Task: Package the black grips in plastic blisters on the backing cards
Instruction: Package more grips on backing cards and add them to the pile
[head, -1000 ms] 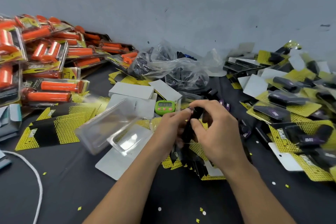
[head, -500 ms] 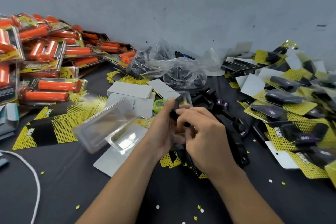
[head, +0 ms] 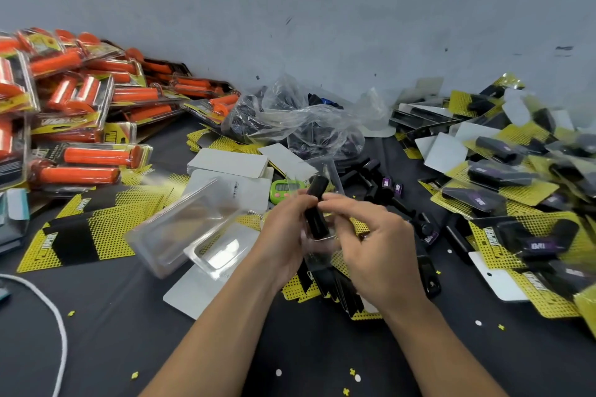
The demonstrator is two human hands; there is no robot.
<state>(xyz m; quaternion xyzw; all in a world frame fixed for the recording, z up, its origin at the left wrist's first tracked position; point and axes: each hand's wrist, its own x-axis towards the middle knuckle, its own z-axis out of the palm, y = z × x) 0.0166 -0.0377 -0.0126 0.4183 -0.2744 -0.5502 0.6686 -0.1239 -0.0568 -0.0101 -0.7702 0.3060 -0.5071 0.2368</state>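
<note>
Fingers (head: 298, 203) of left hand (head: 283, 237) and right hand (head: 379, 246) pinch a black grip (head: 316, 211).

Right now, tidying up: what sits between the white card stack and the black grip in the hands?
A green timer lies there, just behind the left hand, as the head view shows.

The black grip (head: 317, 213) just in front of the green timer (head: 285, 190) looks like matt, smooth rubber; the timer's shell is shiny moulded plastic. Left of the timer, the clear blister (head: 180, 226) is glossy transparent plastic catching glare. Further left, the backing cards (head: 80, 235) are printed matt cardboard. Behind the timer, the plastic bag (head: 290, 119) is thin, crinkled film — shiny. Far left of the timer, orange grips (head: 90, 158) lie under glossy plastic. The bench (head: 290, 348) is matt black.
</note>
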